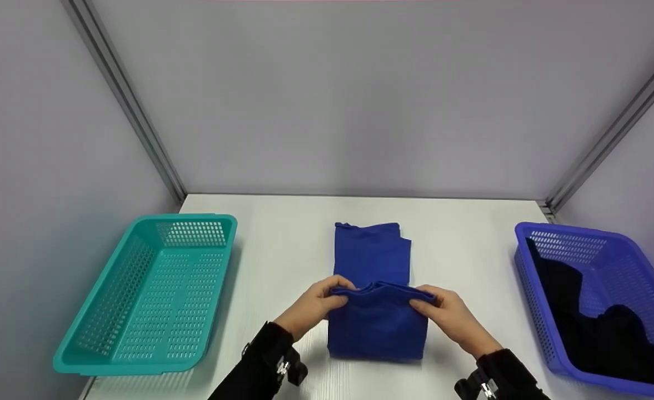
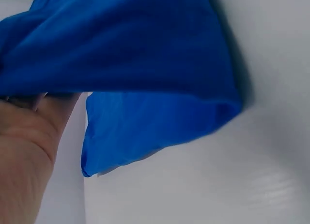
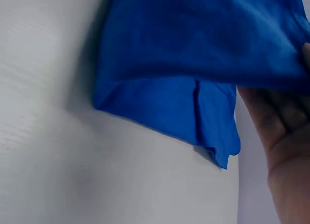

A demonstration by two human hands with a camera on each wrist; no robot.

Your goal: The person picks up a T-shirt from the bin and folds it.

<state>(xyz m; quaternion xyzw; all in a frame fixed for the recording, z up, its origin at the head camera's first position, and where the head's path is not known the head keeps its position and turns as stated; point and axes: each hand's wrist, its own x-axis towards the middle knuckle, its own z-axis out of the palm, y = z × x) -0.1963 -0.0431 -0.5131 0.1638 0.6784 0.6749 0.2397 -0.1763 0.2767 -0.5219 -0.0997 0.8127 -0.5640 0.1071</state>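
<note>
A folded blue cloth garment (image 1: 377,328) lies on the white table, its near part lifted and doubled back toward the far part. My left hand (image 1: 320,303) pinches the left corner of the raised edge between thumb and fingers. At the right corner of that same edge, my right hand (image 1: 452,314) pinches the fabric. Both wrist views show the raised layer of blue fabric (image 2: 126,44) arching over the layer beneath, with a gap between them. The left palm (image 2: 24,156) and the right palm (image 3: 290,170) face up under the raised edge.
To the left stands a teal plastic basket (image 1: 228,244) with perforated sides and nothing in it. A purple basket (image 1: 532,311) on the right holds black cloth (image 1: 599,328). Grey walls (image 1: 360,100) border the white table (image 1: 282,239) at the back and sides.
</note>
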